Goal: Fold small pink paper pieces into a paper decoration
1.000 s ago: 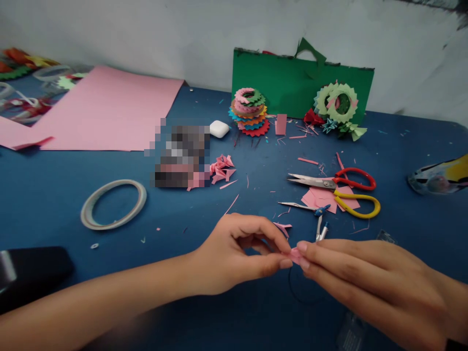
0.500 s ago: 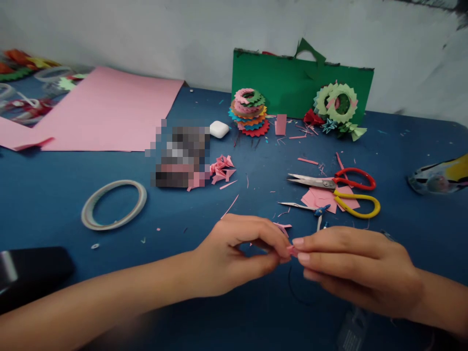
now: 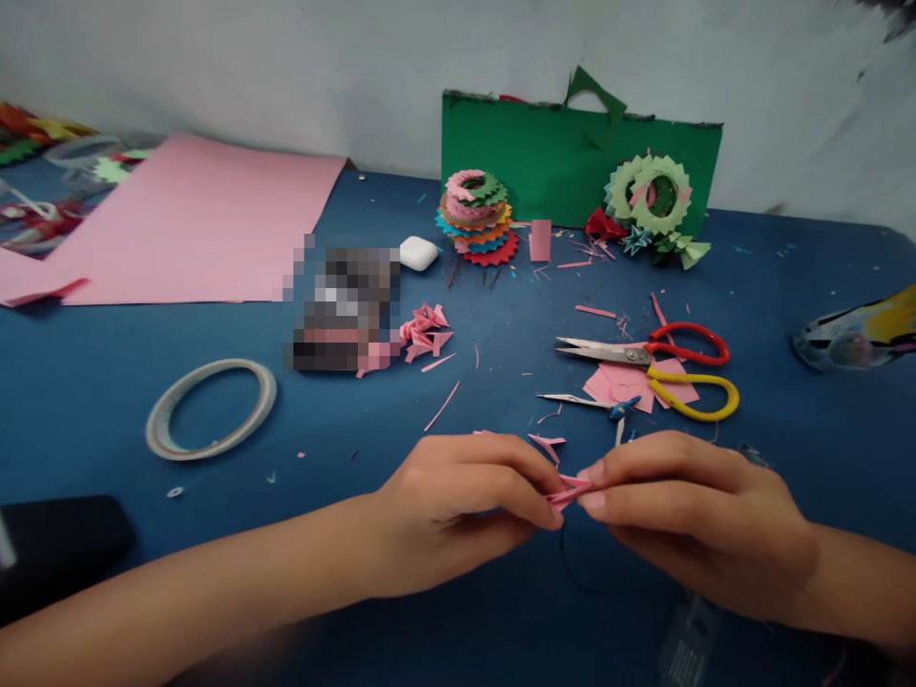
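The step in hand looks like shaping a small piece of pink paper by finger folding. It is held above the desk, on the near side of the scissors and a little to their left. The fingers of the left hand are pinched together on one end with hardly any gap; those of the right hand pinch the other end just as tightly, so the paper spans between the two sets of fingertips. The next move probably calls for a steady left pinch while the right fingers press or tuck the fold, lightly enough not to crush it.

Pink paper squares lie partly under the scissors; well to the scissors' left is a heap of folded pink pieces.

As for containers, a small white case, behind and left of the scissors, appears closed, its inside hidden. A clear container lies well to their right; its contents are too unclear to name.
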The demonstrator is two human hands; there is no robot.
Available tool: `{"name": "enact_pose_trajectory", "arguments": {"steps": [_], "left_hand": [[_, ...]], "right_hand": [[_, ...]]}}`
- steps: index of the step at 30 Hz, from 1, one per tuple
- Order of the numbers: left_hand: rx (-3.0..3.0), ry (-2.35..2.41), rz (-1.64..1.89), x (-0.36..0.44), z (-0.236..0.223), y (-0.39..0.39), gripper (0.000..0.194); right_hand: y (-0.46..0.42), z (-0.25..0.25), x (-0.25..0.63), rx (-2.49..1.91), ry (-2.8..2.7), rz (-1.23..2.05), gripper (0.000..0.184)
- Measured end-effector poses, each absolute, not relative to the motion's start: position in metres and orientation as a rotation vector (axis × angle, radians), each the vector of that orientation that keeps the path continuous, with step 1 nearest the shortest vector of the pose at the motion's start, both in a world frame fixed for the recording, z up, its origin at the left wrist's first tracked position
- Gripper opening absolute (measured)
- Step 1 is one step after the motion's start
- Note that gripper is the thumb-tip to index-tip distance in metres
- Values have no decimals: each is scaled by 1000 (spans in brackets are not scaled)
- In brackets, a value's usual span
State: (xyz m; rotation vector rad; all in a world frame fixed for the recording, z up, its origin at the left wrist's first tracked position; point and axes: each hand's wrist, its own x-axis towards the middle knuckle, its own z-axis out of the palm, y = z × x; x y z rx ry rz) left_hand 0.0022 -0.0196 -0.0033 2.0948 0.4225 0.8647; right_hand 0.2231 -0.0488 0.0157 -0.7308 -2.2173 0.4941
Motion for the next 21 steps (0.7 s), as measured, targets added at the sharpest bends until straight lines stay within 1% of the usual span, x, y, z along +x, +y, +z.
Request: {"name": "enact_pose_trajectory", "arguments": {"steps": [11, 21], "left_hand": [[2023, 489, 932, 4, -4, -22, 17], [1938, 560, 941, 4, -6, -25, 19]], "right_hand": [[-51, 8, 224, -720, -2132, 526, 9], [-54, 10, 223, -709, -2142, 493, 10]]}}
